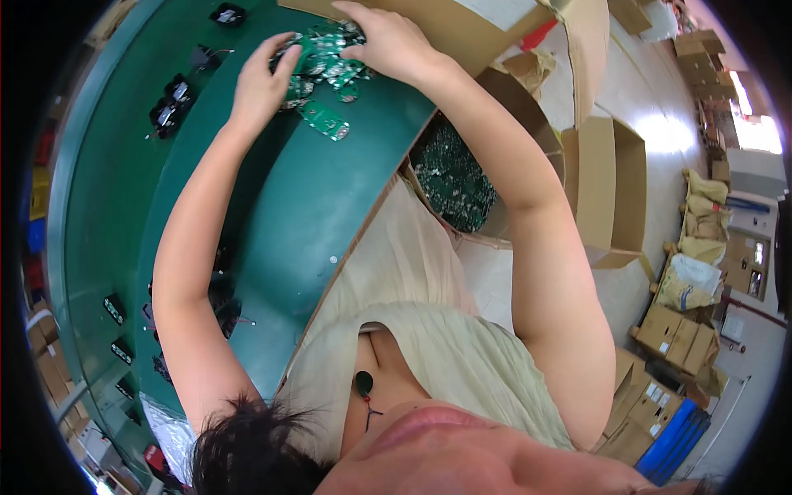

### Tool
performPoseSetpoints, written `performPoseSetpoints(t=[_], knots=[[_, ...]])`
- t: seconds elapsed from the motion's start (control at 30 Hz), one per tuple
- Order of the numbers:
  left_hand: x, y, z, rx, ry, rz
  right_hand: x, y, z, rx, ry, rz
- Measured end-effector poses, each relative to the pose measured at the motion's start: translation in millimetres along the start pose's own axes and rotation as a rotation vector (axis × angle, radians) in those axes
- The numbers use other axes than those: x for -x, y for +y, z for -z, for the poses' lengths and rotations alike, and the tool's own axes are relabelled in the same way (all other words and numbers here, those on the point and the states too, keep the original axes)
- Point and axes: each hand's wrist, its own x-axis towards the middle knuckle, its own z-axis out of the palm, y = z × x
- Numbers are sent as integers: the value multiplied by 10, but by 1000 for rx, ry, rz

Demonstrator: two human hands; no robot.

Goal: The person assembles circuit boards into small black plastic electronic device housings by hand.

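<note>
A loose heap of green circuit boards [328, 59] lies on the green work surface at the far edge of my reach. My left hand [262, 84] curves around its left side, thumb and fingers bent against the boards. From the right, my right hand [392, 43] grips the heap's other side, thumb low and index finger stretched over the top. One rounded board [325, 120] sticks out toward me below the heap. Some fingertips are hidden among the boards.
Right of the table, an open carton [505, 224] holds many dark green boards. Behind my right hand stands a cardboard box [462, 29]. Small black parts with wires [172, 106] sit along the green belt [107, 214] at left. An empty carton [606, 190] and stacked boxes [676, 338] stand farther right.
</note>
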Motion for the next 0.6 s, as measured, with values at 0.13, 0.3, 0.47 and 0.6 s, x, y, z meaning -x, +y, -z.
performPoseSetpoints(t=[0.13,0.3,0.47,0.6], knots=[[62,342,-136,-428,212,-496,449,-110,548,324,87,161],[523,937,-520,-340,-390,-715,1293,606,986,-471,-167,-338],[681,946,-814,-349,-649,-582,2411,2513,-595,-442,-391,-915],[739,1011,-776,-434,-677,-587,3097,2565,-1691,-173,-772,-984]])
